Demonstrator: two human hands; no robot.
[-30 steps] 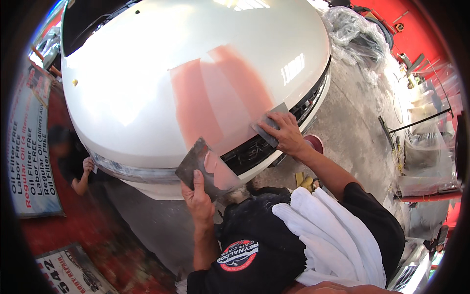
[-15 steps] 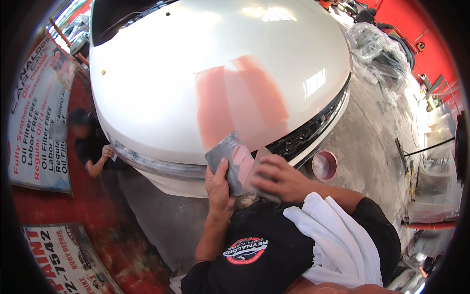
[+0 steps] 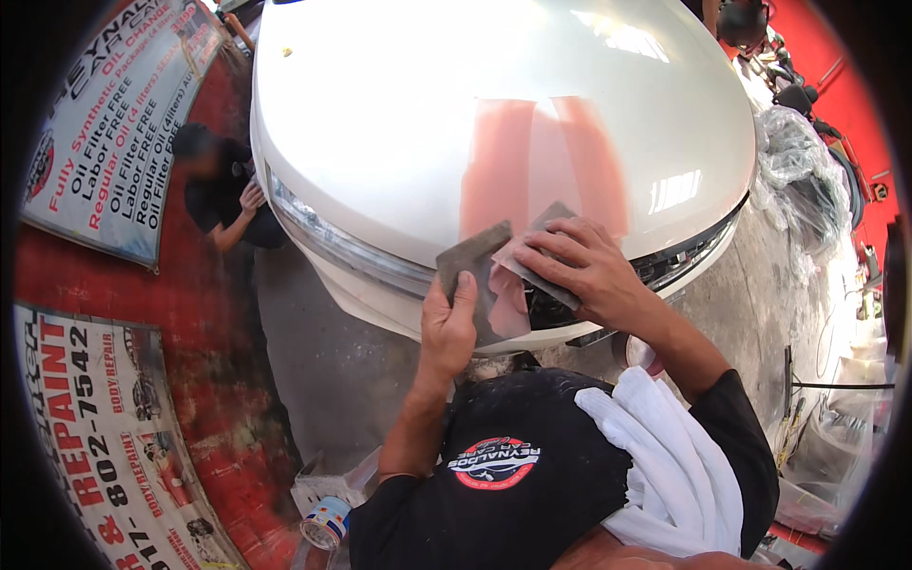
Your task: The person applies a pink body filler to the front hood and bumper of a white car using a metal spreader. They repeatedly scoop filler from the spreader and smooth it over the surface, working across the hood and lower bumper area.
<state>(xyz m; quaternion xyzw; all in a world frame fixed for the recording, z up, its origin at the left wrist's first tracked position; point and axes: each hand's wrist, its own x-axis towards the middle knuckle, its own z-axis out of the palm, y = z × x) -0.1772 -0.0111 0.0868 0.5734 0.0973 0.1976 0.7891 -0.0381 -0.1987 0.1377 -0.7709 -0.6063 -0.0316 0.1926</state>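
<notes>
My left hand is closed on a grey flat mixing board, its thumb across the face. Soft pink body filler lies on the board's right part. In my right hand is a flat, greyish spreader, its surface partly smeared with pink. Spreader and board are close together at the filler; whether they touch is hard to tell. Both are held over the front edge of a white car hood, where two broad salmon-pink stripes run with a paler band between them.
A co-worker in dark clothes crouches by the car's left side. A round container stands on the floor beyond my right arm, and a can is at lower left. Crumpled clear plastic lies at right. A white towel hangs over my shoulder.
My view has shifted, so the car sits farther right. The board is tilted more steeply, and the right hand with the spreader has come up toward the hood.
</notes>
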